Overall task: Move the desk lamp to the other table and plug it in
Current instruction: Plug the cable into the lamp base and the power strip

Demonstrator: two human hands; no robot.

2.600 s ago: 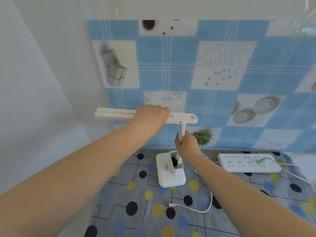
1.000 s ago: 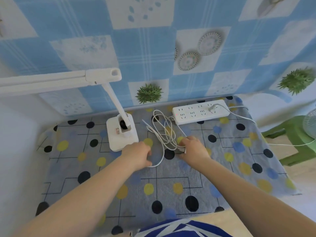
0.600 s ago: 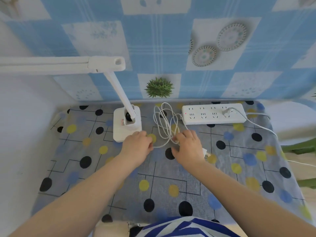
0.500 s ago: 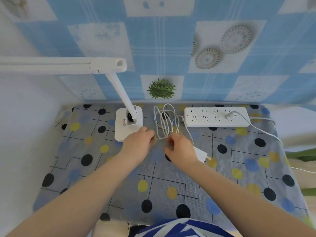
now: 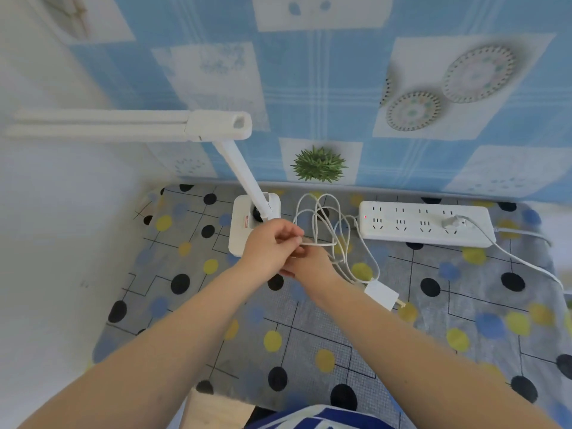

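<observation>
The white desk lamp (image 5: 238,224) stands at the back left of the table, its long head (image 5: 130,125) stretched out to the left. Its white cable (image 5: 322,224) lies in loose loops between the lamp base and the white power strip (image 5: 411,233). The cable's white plug adapter (image 5: 381,295) rests on the cloth with its prongs pointing right. My left hand (image 5: 272,249) pinches the cable just right of the lamp base. My right hand (image 5: 312,264) is tucked under the left one, its fingers mostly hidden, touching the same cable.
The table (image 5: 464,320) wears a grey cloth with black, yellow and blue dots. One plug (image 5: 450,222) with a white cord sits in the power strip, whose red light is on. A blue checked wall covering rises behind; a white wall stands at the left.
My hands have come together: the left one has lifted a strand of cable and the right has slid leftward under it, leaving the plug adapter lying uncovered on the cloth.
</observation>
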